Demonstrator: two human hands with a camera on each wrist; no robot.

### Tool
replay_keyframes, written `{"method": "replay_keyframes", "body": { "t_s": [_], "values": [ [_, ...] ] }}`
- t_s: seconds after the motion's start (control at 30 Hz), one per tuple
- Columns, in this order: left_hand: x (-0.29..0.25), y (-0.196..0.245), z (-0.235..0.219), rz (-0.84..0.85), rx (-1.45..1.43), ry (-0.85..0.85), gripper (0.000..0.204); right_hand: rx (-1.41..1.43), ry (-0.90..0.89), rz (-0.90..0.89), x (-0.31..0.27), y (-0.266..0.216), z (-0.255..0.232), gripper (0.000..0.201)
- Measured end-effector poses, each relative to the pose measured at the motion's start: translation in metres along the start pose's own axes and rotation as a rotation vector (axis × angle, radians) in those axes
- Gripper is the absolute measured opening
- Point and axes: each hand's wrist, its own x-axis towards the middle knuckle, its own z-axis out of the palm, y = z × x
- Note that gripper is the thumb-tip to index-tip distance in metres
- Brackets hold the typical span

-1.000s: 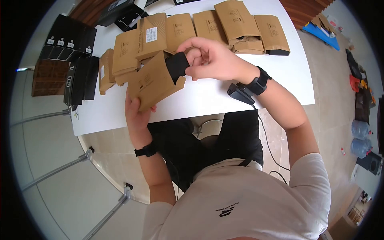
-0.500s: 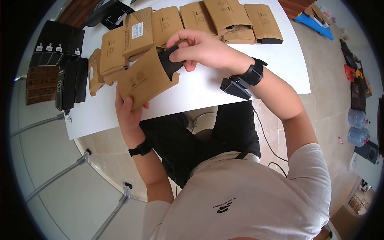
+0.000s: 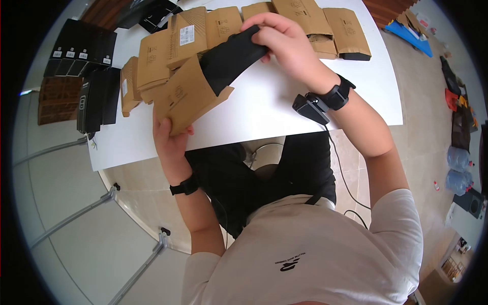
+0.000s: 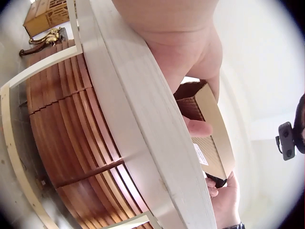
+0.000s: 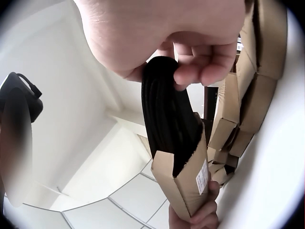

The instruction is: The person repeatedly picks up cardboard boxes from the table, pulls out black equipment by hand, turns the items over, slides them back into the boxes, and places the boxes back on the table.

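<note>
A brown cardboard sleeve [image 3: 184, 99], held up over the table's near edge, is gripped at its lower end by the left hand [image 3: 172, 145], thumb on the printed face. Out of its torn upper end sticks a folded black item [image 3: 231, 58], whose far end the right hand [image 3: 292, 48] pinches between thumb and fingers. From the right wrist view, the black item [image 5: 164, 105] shows several soft-looking layers, its lower part hidden inside the sleeve [image 5: 190, 181]. The left wrist view shows the sleeve [image 4: 217, 138] from its other side, with a white label.
Several brown cardboard packages [image 3: 187, 38] lie along the white table [image 3: 284, 96] beyond the hands. Black boxes [image 3: 81, 51] stand at the left, with more [image 3: 147, 15] at the back. A small black device [image 3: 309, 108] is strapped at the right wrist, its cable running down.
The right hand has moved up and away from the sleeve, and much more of the black item now shows outside it. The left hand keeps its grip on the sleeve.
</note>
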Motion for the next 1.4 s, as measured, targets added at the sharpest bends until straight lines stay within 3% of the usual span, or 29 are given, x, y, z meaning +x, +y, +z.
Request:
{"method": "replay_keyframes", "body": {
  "t_s": [0.1,0.17,0.2,0.27,0.4,0.43,0.47,0.6,0.77,0.9,0.97,1.0,1.07,1.1,1.17,1.2,1.27,1.3,1.37,1.4],
  "values": [
    [0.0,-0.002,-0.001,0.013,-0.028,0.056,0.061,0.061,0.044,0.004,0.003,0.005,-0.01,0.023],
    [-0.001,-0.004,-0.004,0.012,-0.097,0.152,0.06,0.331,0.079,-0.047,0.007,0.008,-0.014,0.025],
    [-0.001,-0.005,-0.004,0.017,-0.095,0.155,0.06,0.334,0.104,-0.069,0.008,0.007,-0.015,0.029],
    [-0.002,-0.006,-0.004,-0.021,-0.27,0.359,0.058,0.432,0.095,-0.027,0.01,0.009,-0.021,0.03],
    [-0.001,-0.004,0.0,-0.025,-0.185,0.307,0.057,0.529,0.048,0.073,0.011,0.012,-0.028,0.034],
    [-0.001,-0.004,-0.001,-0.021,-0.153,0.228,0.058,0.527,0.023,0.104,0.01,0.011,-0.027,0.035],
    [0.0,-0.003,-0.002,-0.017,-0.121,0.148,0.058,0.439,0.047,0.08,0.01,0.012,-0.025,0.037],
    [-0.001,0.002,0.014,-0.025,-0.071,0.196,0.059,0.355,-0.024,-0.018,0.005,0.006,-0.014,0.038],
    [-0.001,0.014,0.048,-0.188,0.367,0.328,0.065,0.521,-0.156,0.043,0.002,0.002,-0.014,0.033],
    [-0.003,0.024,0.065,-0.31,0.63,0.278,0.066,0.452,-0.121,0.087,0.001,0.003,-0.007,0.031],
    [-0.007,0.023,0.073,-0.206,0.968,0.372,0.068,0.264,-0.187,0.116,0.001,0.004,-0.009,0.036],
    [-0.011,0.024,0.075,-0.206,0.971,0.366,0.068,0.254,-0.19,0.12,0.0,0.004,-0.009,0.036],
    [-0.017,0.028,0.079,0.13,1.256,0.472,0.069,0.258,-0.231,0.112,0.0,0.006,-0.009,0.036],
    [-0.015,0.029,0.087,0.126,1.258,0.463,0.069,0.261,-0.28,0.11,-0.002,0.007,-0.009,0.037],
    [-0.013,0.031,0.116,0.257,0.826,0.145,0.067,0.239,-0.291,0.13,-0.007,-0.001,-0.006,0.036],
    [-0.008,0.029,0.127,0.254,0.827,0.151,0.067,0.212,-0.312,0.142,-0.008,-0.005,-0.004,0.034],
    [0.004,0.021,0.148,0.177,0.738,-0.077,0.068,0.262,-0.339,0.135,-0.007,0.0,-0.003,0.031],
    [0.008,0.017,0.159,0.196,0.736,-0.078,0.068,0.304,-0.356,0.116,-0.003,-0.001,-0.006,0.028],
    [0.012,0.008,0.172,-0.126,0.513,0.026,0.069,0.305,-0.338,0.056,-0.004,0.005,-0.002,0.028],
    [0.013,0.004,0.172,-0.132,0.511,0.014,0.069,0.316,-0.322,0.009,-0.005,0.007,0.001,0.029]
  ]
}}
